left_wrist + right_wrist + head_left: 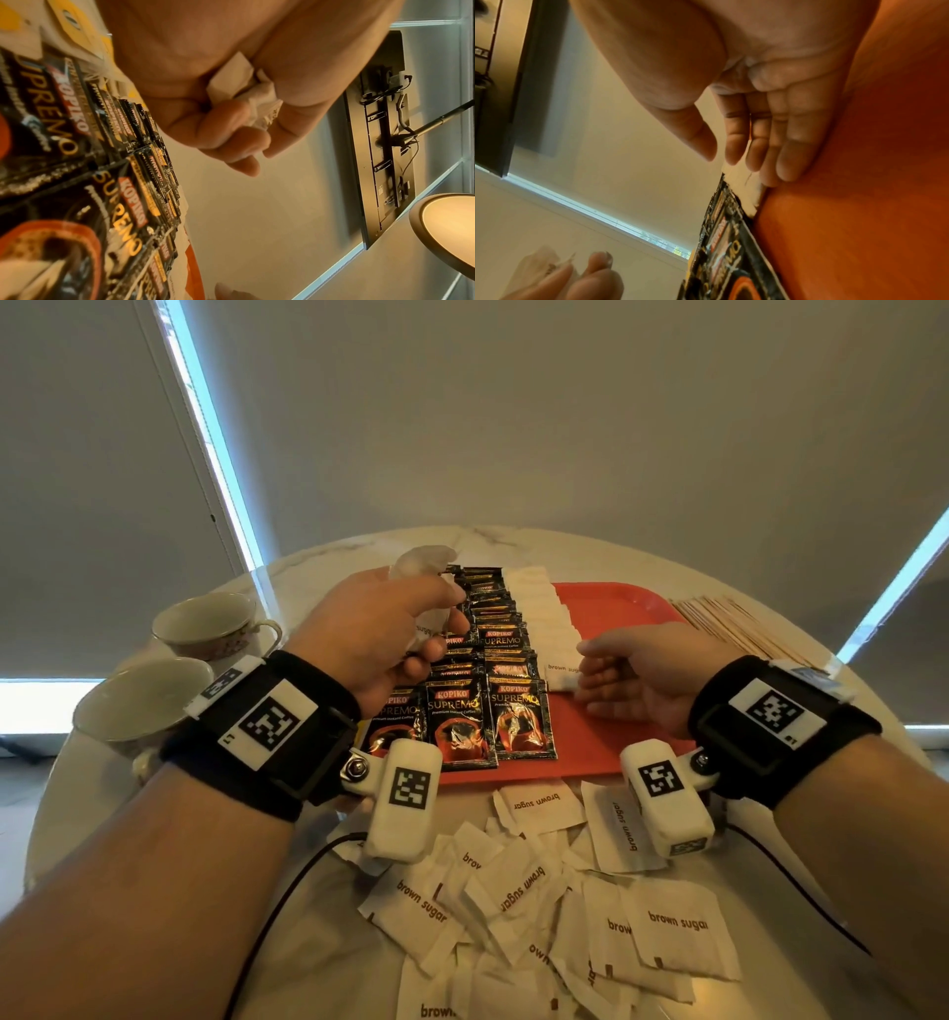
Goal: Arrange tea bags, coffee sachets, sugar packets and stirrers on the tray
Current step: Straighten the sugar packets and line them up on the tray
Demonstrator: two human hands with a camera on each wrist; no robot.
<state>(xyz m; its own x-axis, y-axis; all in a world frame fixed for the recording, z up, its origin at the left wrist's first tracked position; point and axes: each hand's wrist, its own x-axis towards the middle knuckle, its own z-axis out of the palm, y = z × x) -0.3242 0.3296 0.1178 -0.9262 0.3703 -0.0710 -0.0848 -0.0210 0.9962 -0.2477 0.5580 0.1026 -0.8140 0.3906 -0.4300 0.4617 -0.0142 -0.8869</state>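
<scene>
A red tray [606,608] holds rows of overlapping black coffee sachets [462,711] and, to their right, a line of white sugar packets [539,608]. My left hand [441,629] hovers over the sachets and grips a bunch of white sugar packets [426,629], which looks crumpled in the fist [246,85]. My right hand [590,675] lies low on the tray, its straight fingers [785,162] touching the edge of one brown sugar packet [560,672] at the near end of the line. Wooden stirrers [734,624] lie on the table right of the tray.
Several loose brown sugar packets [565,906] are heaped on the marble table in front of the tray. Two teacups [210,624] [138,706] stand at the left. Yellow-labelled packets [69,20] show beyond the sachets. The tray's right half is bare red.
</scene>
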